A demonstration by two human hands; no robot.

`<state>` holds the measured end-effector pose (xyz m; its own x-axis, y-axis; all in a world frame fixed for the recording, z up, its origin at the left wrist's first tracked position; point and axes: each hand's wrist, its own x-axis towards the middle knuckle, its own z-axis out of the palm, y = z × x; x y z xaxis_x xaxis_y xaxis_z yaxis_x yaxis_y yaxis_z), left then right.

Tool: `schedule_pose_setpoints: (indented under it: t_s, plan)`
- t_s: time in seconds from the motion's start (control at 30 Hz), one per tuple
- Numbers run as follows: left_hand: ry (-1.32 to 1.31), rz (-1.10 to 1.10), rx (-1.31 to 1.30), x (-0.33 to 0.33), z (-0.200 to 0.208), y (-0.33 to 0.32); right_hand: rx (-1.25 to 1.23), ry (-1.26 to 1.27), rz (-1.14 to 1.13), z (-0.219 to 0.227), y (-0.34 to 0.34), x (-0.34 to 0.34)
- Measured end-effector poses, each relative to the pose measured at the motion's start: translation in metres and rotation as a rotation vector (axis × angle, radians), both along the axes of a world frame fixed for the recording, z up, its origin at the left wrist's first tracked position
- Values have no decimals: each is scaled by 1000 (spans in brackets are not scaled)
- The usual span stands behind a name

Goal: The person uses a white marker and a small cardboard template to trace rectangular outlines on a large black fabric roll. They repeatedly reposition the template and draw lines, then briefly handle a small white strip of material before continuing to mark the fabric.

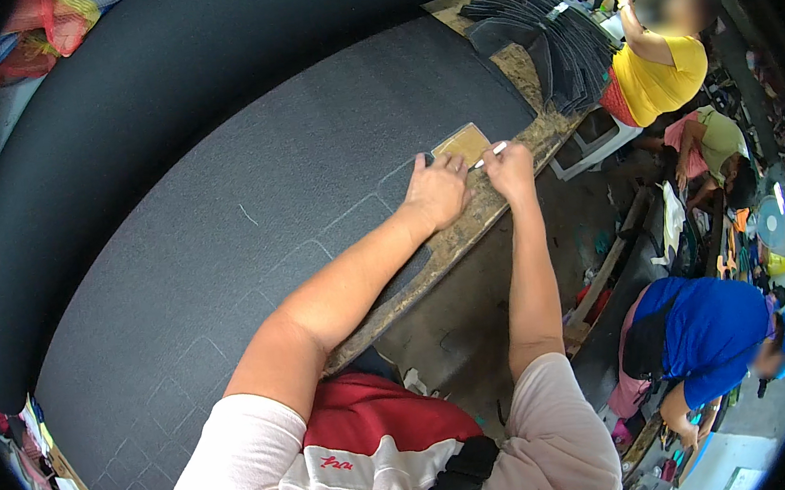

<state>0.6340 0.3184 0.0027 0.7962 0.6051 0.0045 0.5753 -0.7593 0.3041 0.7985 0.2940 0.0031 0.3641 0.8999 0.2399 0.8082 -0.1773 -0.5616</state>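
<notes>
My left hand [439,193] lies with fingers spread on a tan, flat pattern piece [464,141], pressing it to the dark grey fabric [309,159] near the table's edge. In my right hand [512,173] is a slim white marking pen [499,148], pinched with its tip down beside the pattern's right side. Pale outlines of similar shapes run along the fabric toward the lower left. Part of the pattern is covered by my left fingers.
A thick dark fabric roll [116,120] lies along the far side. Stacked dark cut pieces [552,41] sit at the table's far right end, by a white stool [591,146]. A person in yellow [660,77] and a person in blue [718,336] work to the right.
</notes>
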Motion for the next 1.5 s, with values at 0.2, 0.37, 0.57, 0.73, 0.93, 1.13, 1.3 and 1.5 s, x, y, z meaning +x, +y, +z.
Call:
schedule_pose_setpoints:
  t_s: [0.2, 0.37, 0.57, 0.73, 0.93, 1.13, 1.3, 1.5]
  plan:
    - [-190, 494, -182, 17, 6, 45, 231, 859, -141, -16, -38, -54]
    - [-600, 515, -721, 14, -1, 58, 429, 945, -263, -26, -38, -82]
    - [-1289, 467, -1306, 27, -27, 9, 572, 1243, -252, -29, -10, -61]
    - [-966, 248, -527, 22, -32, -14, 583, 847, -311, -31, 36, 46]
    - [-672, 187, -379, 35, -19, -8, 361, 131, -229, -56, 75, 115]
    - [-326, 8, -32, 70, 0, 17, 420, 116, -252, -51, 66, 105]
    - [3, -86, 1, 77, -7, 34, 382, 140, -235, -48, 63, 106]
    - [-32, -73, 29, 78, -15, 32, 677, 333, -207, -50, 70, 99]
